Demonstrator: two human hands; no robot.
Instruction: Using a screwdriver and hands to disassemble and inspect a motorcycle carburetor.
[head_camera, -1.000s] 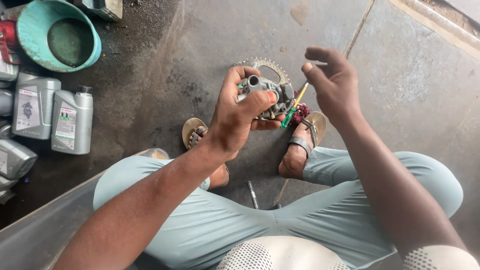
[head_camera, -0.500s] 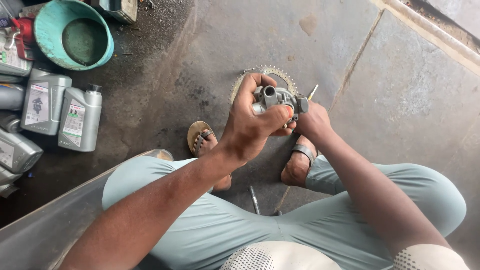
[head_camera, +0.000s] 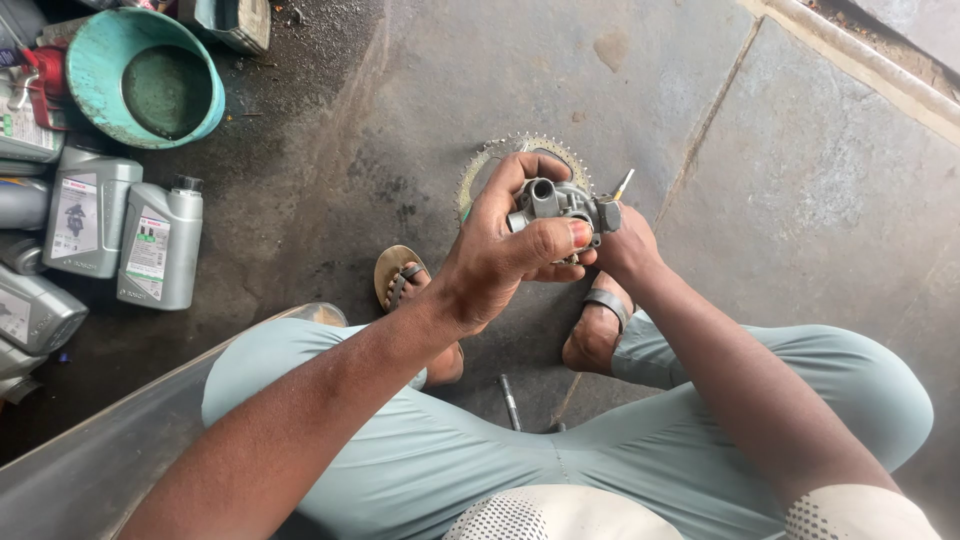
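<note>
Grimy, oil-stained concrete floor (head_camera: 780, 220) spreads beneath a person squatting in pale green trousers and sandals. Held up above the feet is a small grey metal engine part (head_camera: 556, 203) with a round port on top. The left hand (head_camera: 500, 255) wraps around it from the near side, fingers curled over its top and thumb pressed across its front, so it is closed firmly on the part. The right hand (head_camera: 625, 245) sits just behind and below the part, mostly hidden; it touches the part's right end, where a thin yellowish tool (head_camera: 623, 184) sticks out, but how far its fingers are closed I cannot tell. Behind the hands a toothed sprocket (head_camera: 490, 160) lies flat on the floor. Grey oil bottles (head_camera: 160, 245) and a teal basin (head_camera: 140, 80) stand well off at the left
</note>
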